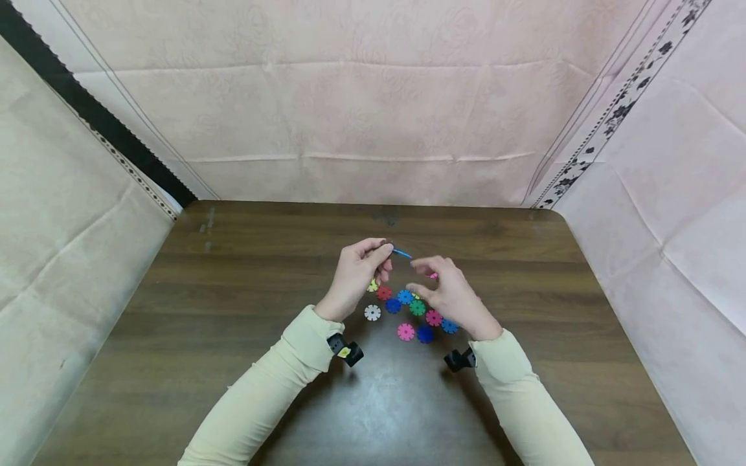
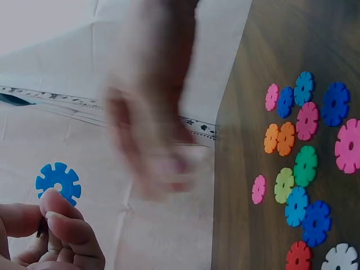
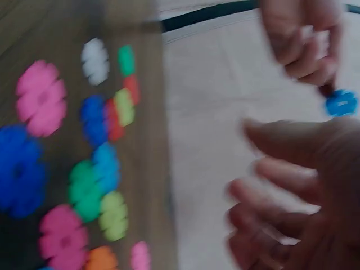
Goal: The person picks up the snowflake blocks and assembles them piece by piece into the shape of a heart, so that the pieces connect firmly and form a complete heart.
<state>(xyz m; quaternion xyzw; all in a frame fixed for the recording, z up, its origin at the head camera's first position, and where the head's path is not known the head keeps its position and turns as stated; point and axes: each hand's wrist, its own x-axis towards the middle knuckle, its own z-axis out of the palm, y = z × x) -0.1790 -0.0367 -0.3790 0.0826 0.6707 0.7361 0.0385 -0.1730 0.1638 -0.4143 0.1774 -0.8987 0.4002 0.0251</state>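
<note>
My left hand [image 1: 360, 275] pinches a small dark piece between thumb and fingers, above the table. A blue notched disc [image 2: 58, 183] sticks out beyond those fingertips; in the head view it shows edge-on. How the dark piece and the disc join is hidden by the fingers. Just right of the disc, my right hand [image 1: 449, 294] hovers with thumb and fingers apart, loosely bent, and no held thing can be made out. It is blurred in the left wrist view. Below the hands lie loose notched discs, among them a white one [image 1: 372, 312] and a green one [image 1: 416, 307].
More discs lie on the brown wooden table [image 1: 233, 362]: pink [image 1: 405, 332], dark blue [image 1: 425, 334], red [image 1: 383, 292] and orange [image 2: 286, 138]. Pale cloth [image 1: 350, 116] hangs behind the table and along both sides. Small black cameras sit at both wrists.
</note>
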